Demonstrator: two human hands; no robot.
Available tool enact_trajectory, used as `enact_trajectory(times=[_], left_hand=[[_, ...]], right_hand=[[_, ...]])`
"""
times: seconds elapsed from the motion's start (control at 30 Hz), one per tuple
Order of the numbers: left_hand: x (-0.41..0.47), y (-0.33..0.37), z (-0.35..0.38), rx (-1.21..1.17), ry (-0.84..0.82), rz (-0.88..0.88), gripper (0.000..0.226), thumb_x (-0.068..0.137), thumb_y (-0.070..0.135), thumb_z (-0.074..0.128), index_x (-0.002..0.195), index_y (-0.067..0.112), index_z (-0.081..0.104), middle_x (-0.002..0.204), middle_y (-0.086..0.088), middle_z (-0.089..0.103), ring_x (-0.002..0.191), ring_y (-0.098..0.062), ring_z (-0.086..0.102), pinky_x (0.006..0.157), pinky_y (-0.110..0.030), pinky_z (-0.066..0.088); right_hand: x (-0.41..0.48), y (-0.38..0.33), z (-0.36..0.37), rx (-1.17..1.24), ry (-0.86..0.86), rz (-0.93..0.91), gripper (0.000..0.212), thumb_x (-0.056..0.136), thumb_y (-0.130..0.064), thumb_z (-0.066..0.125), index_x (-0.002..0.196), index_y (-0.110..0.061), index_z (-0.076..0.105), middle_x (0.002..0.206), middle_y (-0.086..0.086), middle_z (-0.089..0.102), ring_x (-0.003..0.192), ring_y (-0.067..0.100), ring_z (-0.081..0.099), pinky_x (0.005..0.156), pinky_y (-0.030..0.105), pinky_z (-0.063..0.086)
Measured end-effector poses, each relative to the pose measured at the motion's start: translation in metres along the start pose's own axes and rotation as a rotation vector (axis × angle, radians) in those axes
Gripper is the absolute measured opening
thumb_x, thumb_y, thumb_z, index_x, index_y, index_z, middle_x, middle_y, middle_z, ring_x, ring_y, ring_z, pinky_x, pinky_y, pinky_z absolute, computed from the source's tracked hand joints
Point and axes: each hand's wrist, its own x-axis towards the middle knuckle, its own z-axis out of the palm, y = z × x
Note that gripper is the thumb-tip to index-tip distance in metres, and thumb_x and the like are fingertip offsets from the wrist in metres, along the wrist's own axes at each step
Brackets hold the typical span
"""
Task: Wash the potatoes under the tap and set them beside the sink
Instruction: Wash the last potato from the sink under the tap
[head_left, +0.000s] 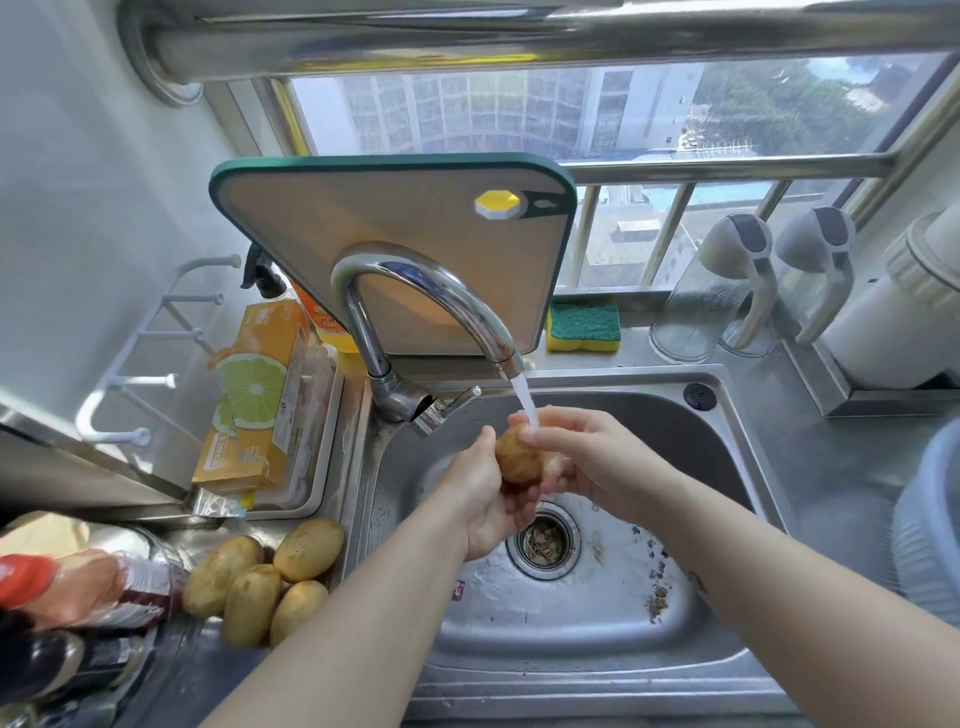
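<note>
Clasping one rough oval potato (517, 460) (left hand (483, 496) curled beneath, right hand (587, 457) beside).

- potato (519, 460) under the stream: mottled tan-brown.
- four potatoes (252, 603) at 8 o'clock: yellow-tan with darker brown speckles.
- cutting board (415, 234) at 12 o'clock: beige face, dark green rim, yellow knob.
- sponge (584, 325) at 1 o'clock: green over yellow.
- box (254, 395) at 9 o'clock: orange, printed with green lime slices.
- sink (701, 441) and tap (447, 296): silver-grey steel.
</note>
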Motion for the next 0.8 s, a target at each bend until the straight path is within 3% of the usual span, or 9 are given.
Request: enact_trajectory(times=[0.1, 0.2, 0.3, 0.4, 0.6, 0.7, 0.8], left_hand=[[0.002, -0.009, 0.002, 0.061, 0.003, 0.022, 0.066, 0.097, 0.057, 0.017, 0.082, 0.010, 0.061, 0.054, -0.001, 0.052, 0.045, -0.008, 0.038, 0.038, -0.016, 0.033], [0.003, -0.017, -0.001, 0.065, -0.033, 0.062, 0.063, 0.093, 0.064, 0.026, 0.088, 0.009, 0.057, 0.059, -0.001, 0.046, 0.042, -0.006, 0.037, 0.037, -0.015, 0.031], [0.003, -0.022, -0.004, 0.035, -0.099, 0.134, 0.057, 0.085, 0.067, 0.039, 0.095, 0.013, 0.055, 0.058, 0.002, 0.042, 0.041, -0.003, 0.034, 0.037, -0.013, 0.030], [0.002, -0.019, -0.006, 0.024, -0.118, 0.164, 0.057, 0.081, 0.066, 0.042, 0.073, 0.013, 0.062, 0.056, 0.004, 0.039, 0.041, -0.002, 0.031, 0.038, -0.011, 0.027], [0.004, -0.012, -0.001, 0.029, -0.075, 0.045, 0.061, 0.085, 0.069, 0.035, 0.075, 0.011, 0.050, 0.046, 0.004, 0.037, 0.032, -0.001, 0.030, 0.032, -0.011, 0.024], [0.006, -0.014, 0.001, 0.036, -0.080, -0.004, 0.065, 0.085, 0.070, 0.032, 0.071, 0.009, 0.052, 0.048, 0.004, 0.036, 0.032, -0.001, 0.028, 0.031, -0.011, 0.023], [0.006, -0.014, 0.000, 0.040, -0.101, -0.054, 0.068, 0.086, 0.069, 0.030, 0.067, 0.009, 0.054, 0.047, 0.003, 0.037, 0.032, -0.002, 0.028, 0.032, -0.011, 0.023]], right_hand=[[0.003, 0.004, 0.010, 0.048, 0.180, 0.005, 0.018, 0.087, -0.019, 0.065, 0.097, -0.005, 0.070, 0.059, 0.001, 0.056, 0.038, 0.009, 0.038, 0.039, 0.016, 0.035], [0.006, 0.007, 0.013, 0.086, 0.286, 0.074, 0.022, 0.088, -0.024, 0.064, 0.092, -0.003, 0.071, 0.055, 0.003, 0.042, 0.037, 0.009, 0.030, 0.036, 0.017, 0.025], [0.010, 0.005, 0.011, 0.210, 0.279, 0.169, 0.024, 0.093, -0.027, 0.059, 0.094, -0.005, 0.068, 0.052, -0.001, 0.042, 0.035, 0.005, 0.033, 0.035, 0.016, 0.027], [0.010, 0.002, 0.011, 0.267, 0.239, 0.175, 0.026, 0.097, -0.027, 0.052, 0.101, -0.004, 0.063, 0.055, -0.001, 0.043, 0.035, 0.003, 0.036, 0.035, 0.014, 0.030], [0.007, 0.011, 0.010, -0.132, 0.271, -0.036, 0.039, 0.097, -0.034, 0.048, 0.099, 0.001, 0.066, 0.056, 0.000, 0.047, 0.043, 0.007, 0.040, 0.046, 0.021, 0.035], [-0.001, 0.014, 0.011, -0.268, 0.237, -0.144, 0.025, 0.093, -0.032, 0.057, 0.091, -0.012, 0.071, 0.057, -0.008, 0.054, 0.045, 0.003, 0.044, 0.045, 0.017, 0.037], [-0.007, 0.014, 0.009, -0.322, 0.173, -0.204, 0.015, 0.088, -0.024, 0.065, 0.100, -0.016, 0.070, 0.071, -0.003, 0.060, 0.048, -0.001, 0.048, 0.047, 0.015, 0.041]])
